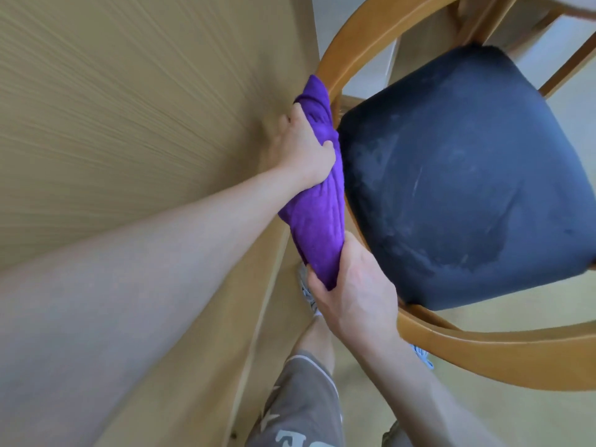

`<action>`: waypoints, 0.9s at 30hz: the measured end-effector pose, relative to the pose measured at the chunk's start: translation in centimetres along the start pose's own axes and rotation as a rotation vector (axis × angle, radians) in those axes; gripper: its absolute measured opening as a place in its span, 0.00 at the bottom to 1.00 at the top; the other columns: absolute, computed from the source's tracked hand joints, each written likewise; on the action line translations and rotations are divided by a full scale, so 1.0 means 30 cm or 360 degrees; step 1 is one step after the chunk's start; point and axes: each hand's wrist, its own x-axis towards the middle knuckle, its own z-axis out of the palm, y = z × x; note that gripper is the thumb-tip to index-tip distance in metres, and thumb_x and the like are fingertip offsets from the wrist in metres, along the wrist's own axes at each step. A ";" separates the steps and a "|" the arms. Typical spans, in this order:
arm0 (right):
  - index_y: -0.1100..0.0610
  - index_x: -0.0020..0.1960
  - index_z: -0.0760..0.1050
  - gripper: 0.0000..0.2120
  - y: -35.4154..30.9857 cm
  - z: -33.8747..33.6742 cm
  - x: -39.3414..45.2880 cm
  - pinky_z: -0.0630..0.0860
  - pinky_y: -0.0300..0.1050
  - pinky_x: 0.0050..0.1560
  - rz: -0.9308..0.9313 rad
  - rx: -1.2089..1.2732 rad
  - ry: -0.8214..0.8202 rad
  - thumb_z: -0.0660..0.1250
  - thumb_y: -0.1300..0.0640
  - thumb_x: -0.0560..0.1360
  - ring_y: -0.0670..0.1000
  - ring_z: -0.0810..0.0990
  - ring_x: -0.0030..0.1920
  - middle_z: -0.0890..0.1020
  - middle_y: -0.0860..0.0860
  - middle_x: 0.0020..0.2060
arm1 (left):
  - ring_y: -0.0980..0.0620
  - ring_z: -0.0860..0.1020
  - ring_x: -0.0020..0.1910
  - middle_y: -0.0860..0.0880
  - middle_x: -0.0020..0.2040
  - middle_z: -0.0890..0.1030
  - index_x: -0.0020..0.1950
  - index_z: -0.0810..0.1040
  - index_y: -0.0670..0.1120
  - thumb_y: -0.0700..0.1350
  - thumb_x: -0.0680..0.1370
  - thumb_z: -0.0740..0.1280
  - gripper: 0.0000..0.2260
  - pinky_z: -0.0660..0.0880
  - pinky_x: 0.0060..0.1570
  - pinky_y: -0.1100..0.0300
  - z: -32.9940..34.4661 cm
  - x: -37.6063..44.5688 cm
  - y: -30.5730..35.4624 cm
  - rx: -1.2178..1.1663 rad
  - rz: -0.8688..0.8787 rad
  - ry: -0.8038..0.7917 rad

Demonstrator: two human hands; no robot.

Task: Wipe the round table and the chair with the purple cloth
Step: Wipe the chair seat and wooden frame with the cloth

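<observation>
The purple cloth [317,201] is stretched lengthwise along the left edge of the wooden chair [354,50], beside its dark blue seat cushion [458,175]. My left hand [303,150] grips the cloth's upper part, thumb curled over it, where it lies against the curved wooden armrest. My right hand [351,291] pinches the cloth's lower end near the seat's front corner. The round table's light wood top [129,108] fills the left side, its edge right next to the chair.
The chair's curved wooden frame [483,359] sweeps across the lower right. My legs in grey shorts [300,404] and a white sneaker [306,291] stand on pale flooring between table and chair. Pale furniture stands behind the chair at the top.
</observation>
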 end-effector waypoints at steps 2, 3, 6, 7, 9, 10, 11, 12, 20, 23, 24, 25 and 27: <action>0.52 0.59 0.71 0.21 0.042 -0.002 -0.021 0.65 0.39 0.41 -0.0073 -0.0036 -0.0002 0.70 0.43 0.73 0.50 0.79 0.49 0.80 0.46 0.48 | 0.42 0.74 0.71 0.45 0.76 0.69 0.82 0.59 0.47 0.55 0.79 0.69 0.36 0.72 0.66 0.51 0.006 -0.052 -0.006 -0.0003 -0.0060 0.0105; 0.53 0.57 0.71 0.20 0.058 -0.002 -0.028 0.65 0.40 0.40 -0.0114 -0.0060 0.0002 0.71 0.43 0.73 0.50 0.79 0.48 0.79 0.46 0.47 | 0.42 0.74 0.70 0.45 0.75 0.70 0.81 0.60 0.47 0.56 0.79 0.69 0.35 0.72 0.65 0.52 0.009 -0.079 -0.007 -0.0017 -0.0096 0.0159; 0.53 0.55 0.71 0.19 0.107 -0.005 -0.056 0.66 0.40 0.39 -0.0216 -0.0140 -0.0034 0.73 0.45 0.72 0.51 0.79 0.47 0.80 0.47 0.46 | 0.43 0.75 0.69 0.45 0.73 0.72 0.80 0.63 0.46 0.56 0.79 0.69 0.33 0.72 0.65 0.52 0.024 -0.153 -0.005 -0.0054 -0.0182 0.0292; 0.53 0.55 0.71 0.20 0.129 -0.007 -0.066 0.67 0.41 0.39 -0.0242 -0.0164 -0.0052 0.74 0.45 0.71 0.52 0.80 0.46 0.80 0.48 0.46 | 0.43 0.75 0.69 0.45 0.73 0.72 0.80 0.63 0.46 0.55 0.79 0.69 0.33 0.72 0.65 0.53 0.031 -0.175 -0.002 -0.0063 -0.0205 0.0329; 0.54 0.55 0.71 0.21 0.175 -0.016 -0.080 0.67 0.42 0.38 -0.0283 -0.0213 -0.0094 0.74 0.45 0.71 0.53 0.80 0.46 0.80 0.48 0.46 | 0.45 0.75 0.70 0.45 0.74 0.71 0.81 0.62 0.46 0.55 0.79 0.69 0.33 0.71 0.66 0.54 0.045 -0.221 0.001 -0.0081 -0.0252 0.0402; 0.54 0.54 0.70 0.20 0.196 -0.021 -0.086 0.66 0.43 0.37 -0.0303 -0.0238 -0.0120 0.74 0.45 0.71 0.53 0.80 0.45 0.80 0.48 0.45 | 0.45 0.74 0.70 0.45 0.74 0.71 0.81 0.61 0.46 0.55 0.79 0.69 0.34 0.70 0.66 0.55 0.051 -0.244 0.002 -0.0094 -0.0279 0.0439; 0.53 0.54 0.69 0.20 0.217 -0.026 -0.091 0.66 0.44 0.36 -0.0323 -0.0265 -0.0143 0.74 0.44 0.71 0.53 0.79 0.44 0.79 0.48 0.44 | 0.46 0.74 0.70 0.46 0.74 0.71 0.81 0.61 0.46 0.55 0.79 0.69 0.34 0.70 0.66 0.56 0.058 -0.267 0.004 -0.0120 -0.0308 0.0476; 0.53 0.53 0.69 0.20 0.234 -0.030 -0.094 0.66 0.45 0.35 -0.0337 -0.0290 -0.0161 0.73 0.44 0.72 0.53 0.79 0.43 0.79 0.48 0.44 | 0.46 0.74 0.70 0.46 0.74 0.71 0.81 0.61 0.47 0.55 0.79 0.69 0.34 0.69 0.66 0.57 0.064 -0.285 0.006 -0.0150 -0.0328 0.0513; 0.54 0.49 0.67 0.15 0.400 -0.095 -0.155 0.63 0.46 0.34 -0.0444 -0.0461 -0.0254 0.69 0.48 0.74 0.54 0.79 0.42 0.78 0.48 0.41 | 0.46 0.73 0.68 0.45 0.73 0.69 0.82 0.59 0.44 0.51 0.78 0.72 0.37 0.70 0.66 0.57 0.179 -0.494 0.030 -0.0398 -0.0380 0.0813; 0.54 0.44 0.64 0.18 0.463 -0.148 -0.182 0.61 0.45 0.34 -0.0546 -0.0570 -0.0229 0.75 0.55 0.69 0.55 0.76 0.35 0.76 0.49 0.35 | 0.45 0.74 0.66 0.44 0.71 0.68 0.83 0.56 0.43 0.49 0.78 0.72 0.39 0.69 0.66 0.56 0.234 -0.579 0.053 -0.0469 -0.0424 0.0870; 0.54 0.44 0.64 0.19 0.483 -0.170 -0.190 0.63 0.45 0.34 -0.0574 -0.0602 -0.0245 0.76 0.57 0.67 0.56 0.76 0.36 0.76 0.49 0.35 | 0.44 0.74 0.66 0.43 0.71 0.68 0.83 0.54 0.42 0.48 0.78 0.71 0.39 0.69 0.66 0.55 0.254 -0.608 0.063 -0.0480 -0.0440 0.0882; 0.55 0.44 0.66 0.19 0.505 -0.191 -0.198 0.67 0.47 0.36 -0.0600 -0.0647 -0.0276 0.76 0.58 0.66 0.56 0.77 0.37 0.76 0.50 0.37 | 0.43 0.74 0.66 0.43 0.71 0.68 0.84 0.53 0.41 0.48 0.78 0.71 0.40 0.70 0.66 0.55 0.273 -0.636 0.073 -0.0486 -0.0456 0.0892; 0.56 0.46 0.69 0.18 0.550 -0.233 -0.213 0.74 0.51 0.44 -0.0636 -0.0760 -0.0340 0.77 0.58 0.65 0.58 0.78 0.43 0.78 0.51 0.41 | 0.43 0.74 0.65 0.42 0.71 0.68 0.84 0.50 0.41 0.48 0.79 0.71 0.41 0.71 0.64 0.54 0.313 -0.689 0.095 -0.0493 -0.0498 0.0891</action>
